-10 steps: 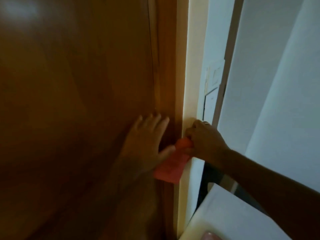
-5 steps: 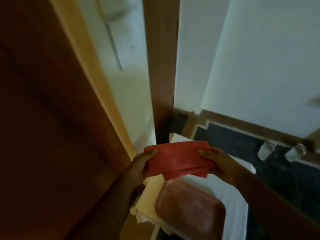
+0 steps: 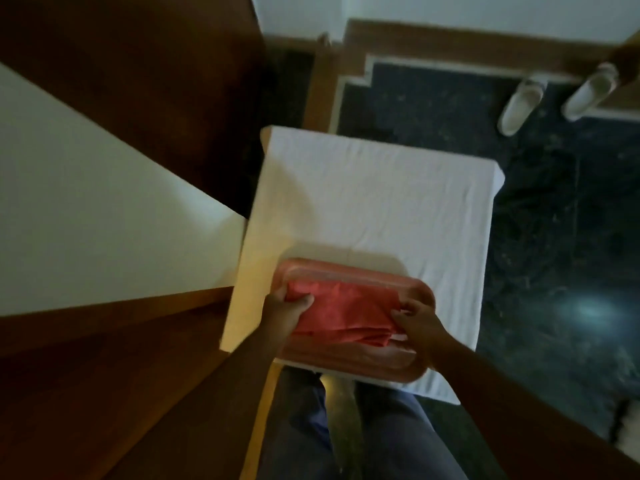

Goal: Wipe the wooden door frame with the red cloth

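Observation:
The folded red cloth [image 3: 343, 311] lies over a pinkish tray [image 3: 349, 363], held at both ends. My left hand [image 3: 285, 311] pinches its left end and my right hand [image 3: 417, 323] grips its right end. The tray rests on a table covered in white cloth [image 3: 374, 195]. The wooden door and its frame [image 3: 114, 386] fill the left side of the view, away from the cloth.
A dark speckled floor [image 3: 540, 237] lies to the right of the table. Two white slippers [image 3: 519, 105] sit near the wooden skirting at the top right. My legs in blue jeans [image 3: 374, 441] stand just below the table's near edge.
The cloth has come off the door frame. Both hands took its ends and lowered it onto the tray, and the view tilted down to the table.

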{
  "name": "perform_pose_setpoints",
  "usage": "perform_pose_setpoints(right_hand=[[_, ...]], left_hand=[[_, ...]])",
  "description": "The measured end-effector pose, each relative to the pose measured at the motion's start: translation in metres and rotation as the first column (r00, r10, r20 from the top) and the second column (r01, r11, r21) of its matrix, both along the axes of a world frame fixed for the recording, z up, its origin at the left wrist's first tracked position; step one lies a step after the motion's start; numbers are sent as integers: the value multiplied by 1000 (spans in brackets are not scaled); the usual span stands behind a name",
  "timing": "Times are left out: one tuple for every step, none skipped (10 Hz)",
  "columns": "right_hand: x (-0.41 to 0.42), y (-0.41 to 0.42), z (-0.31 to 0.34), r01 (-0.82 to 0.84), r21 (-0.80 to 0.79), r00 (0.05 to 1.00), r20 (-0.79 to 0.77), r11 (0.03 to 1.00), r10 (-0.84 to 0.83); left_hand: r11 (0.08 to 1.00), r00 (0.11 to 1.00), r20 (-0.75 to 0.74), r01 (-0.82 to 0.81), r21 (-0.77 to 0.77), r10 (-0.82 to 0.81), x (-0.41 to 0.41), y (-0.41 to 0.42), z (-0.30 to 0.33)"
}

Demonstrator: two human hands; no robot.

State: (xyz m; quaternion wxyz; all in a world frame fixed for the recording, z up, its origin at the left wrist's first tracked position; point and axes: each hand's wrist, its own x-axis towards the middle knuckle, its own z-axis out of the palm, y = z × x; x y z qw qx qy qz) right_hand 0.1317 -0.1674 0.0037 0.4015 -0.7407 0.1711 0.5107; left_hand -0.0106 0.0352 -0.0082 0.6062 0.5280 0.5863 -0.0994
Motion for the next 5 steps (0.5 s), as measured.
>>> perform_pose_setpoints(right_hand=[[-10, -16, -65, -21, -90, 999, 41, 996, 25], [-21, -26, -91, -46, -162, 995, 85, 986, 60], [-30, -32, -87, -141, -261, 954, 222, 955, 202], [-29, -19, -50, -216, -266, 906, 304, 939, 294], [-19, 5, 33, -307, -242, 825, 415, 921, 384]], left_hand=[[991, 991, -30, 130, 6, -130, 8, -5, -64], [978, 975, -69, 208, -13, -209, 5, -10, -91], [945, 933, -162, 326, 6, -321, 0, -7, -91], [869, 867, -192, 484, 100, -461, 13, -1, -53], [657, 715, -240, 698, 285, -656, 45, 8, 39]])
